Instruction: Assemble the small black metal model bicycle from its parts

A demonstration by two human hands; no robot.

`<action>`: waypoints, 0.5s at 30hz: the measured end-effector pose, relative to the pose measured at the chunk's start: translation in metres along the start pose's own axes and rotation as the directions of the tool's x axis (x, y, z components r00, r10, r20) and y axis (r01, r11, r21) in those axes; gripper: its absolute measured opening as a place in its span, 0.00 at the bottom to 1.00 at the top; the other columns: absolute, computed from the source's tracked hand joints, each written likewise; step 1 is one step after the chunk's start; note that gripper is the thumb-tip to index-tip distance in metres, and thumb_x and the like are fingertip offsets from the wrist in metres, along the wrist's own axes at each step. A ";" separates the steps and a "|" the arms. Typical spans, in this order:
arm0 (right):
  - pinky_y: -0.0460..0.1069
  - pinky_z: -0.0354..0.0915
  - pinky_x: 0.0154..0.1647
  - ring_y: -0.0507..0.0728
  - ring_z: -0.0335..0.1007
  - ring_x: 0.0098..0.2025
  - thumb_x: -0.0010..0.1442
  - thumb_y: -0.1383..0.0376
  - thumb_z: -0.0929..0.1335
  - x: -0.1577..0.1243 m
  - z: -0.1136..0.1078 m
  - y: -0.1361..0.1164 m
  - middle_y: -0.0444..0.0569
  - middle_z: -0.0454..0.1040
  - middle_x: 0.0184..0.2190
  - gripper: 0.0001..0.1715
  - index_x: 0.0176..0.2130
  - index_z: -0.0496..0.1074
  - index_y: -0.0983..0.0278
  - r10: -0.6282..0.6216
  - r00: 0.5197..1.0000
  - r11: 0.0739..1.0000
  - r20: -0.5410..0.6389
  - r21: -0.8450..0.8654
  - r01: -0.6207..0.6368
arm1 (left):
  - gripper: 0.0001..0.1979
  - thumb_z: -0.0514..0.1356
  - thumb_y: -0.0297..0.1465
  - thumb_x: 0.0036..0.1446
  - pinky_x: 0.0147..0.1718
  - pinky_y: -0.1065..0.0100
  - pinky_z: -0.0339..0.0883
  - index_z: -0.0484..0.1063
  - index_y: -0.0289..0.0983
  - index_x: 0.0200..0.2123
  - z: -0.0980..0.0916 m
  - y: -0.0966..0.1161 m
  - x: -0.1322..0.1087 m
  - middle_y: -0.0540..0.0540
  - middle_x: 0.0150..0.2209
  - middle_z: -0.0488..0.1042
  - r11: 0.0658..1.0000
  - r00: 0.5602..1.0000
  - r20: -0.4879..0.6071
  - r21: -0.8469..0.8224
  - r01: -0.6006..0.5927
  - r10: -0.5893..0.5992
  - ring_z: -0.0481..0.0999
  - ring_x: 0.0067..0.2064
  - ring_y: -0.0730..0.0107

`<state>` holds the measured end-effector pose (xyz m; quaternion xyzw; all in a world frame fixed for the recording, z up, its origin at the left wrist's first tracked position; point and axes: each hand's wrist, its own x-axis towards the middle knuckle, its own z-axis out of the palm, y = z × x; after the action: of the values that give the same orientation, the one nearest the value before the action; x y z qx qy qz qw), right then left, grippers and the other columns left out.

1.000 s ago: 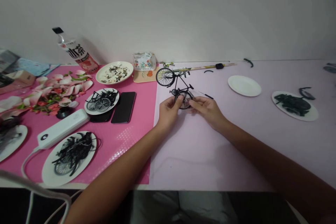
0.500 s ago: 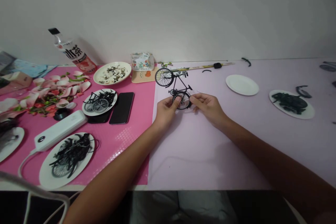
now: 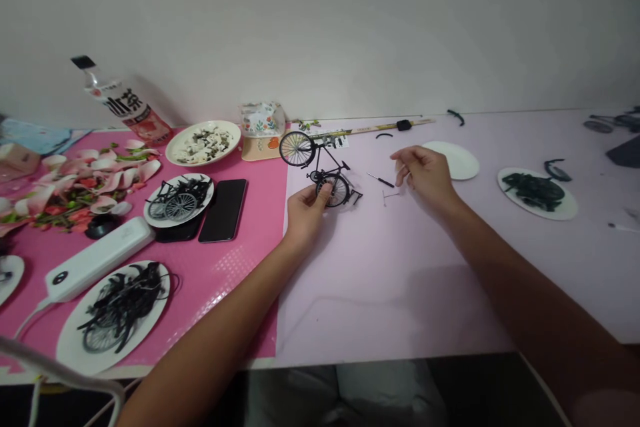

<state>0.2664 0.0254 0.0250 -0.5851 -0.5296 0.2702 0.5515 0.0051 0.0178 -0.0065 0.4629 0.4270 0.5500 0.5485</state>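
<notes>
My left hand (image 3: 309, 213) pinches the wheel of a small black model bicycle (image 3: 325, 163) between thumb and fingers. The bicycle is tilted, with its other wheel raised toward the upper left. A small black stand-like part juts out at the right of the held wheel. My right hand (image 3: 425, 173) is off the bicycle, with its fingers curved and apart. A small screwdriver (image 3: 384, 181) with a black handle lies just left of its fingertips. Below that is a thin wire-like piece (image 3: 390, 195), close to the fingers; whether they touch it I cannot tell.
Plates of black bicycle parts (image 3: 125, 313) and wheels (image 3: 180, 203) stand left, beside a phone (image 3: 223, 210), a white power bank (image 3: 100, 260), artificial petals (image 3: 100, 177) and a bottle (image 3: 123, 103). Right are a white plate (image 3: 463, 161) and a plate of dark parts (image 3: 535, 192).
My right hand has let go of the bicycle's wheel area and moved right. The screwdriver now lies on the table. My left hand keeps hold of the bicycle, and the view has shifted slightly right.
</notes>
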 end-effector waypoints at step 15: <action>0.60 0.69 0.50 0.66 0.71 0.51 0.65 0.63 0.69 0.004 -0.016 0.027 0.53 0.79 0.42 0.09 0.38 0.82 0.56 -0.089 0.838 0.772 0.538 -0.494 0.399 | 0.22 0.73 0.50 0.55 0.32 0.68 0.65 0.80 0.35 0.30 -0.002 0.000 -0.002 0.47 0.27 0.77 0.993 0.997 0.047 0.100 -0.058 0.054 0.72 0.31 0.69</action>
<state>0.2907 0.0274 0.0050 -0.5627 -0.7811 0.1536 0.2228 0.0034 0.0159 -0.0068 0.5140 0.4292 0.5324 0.5178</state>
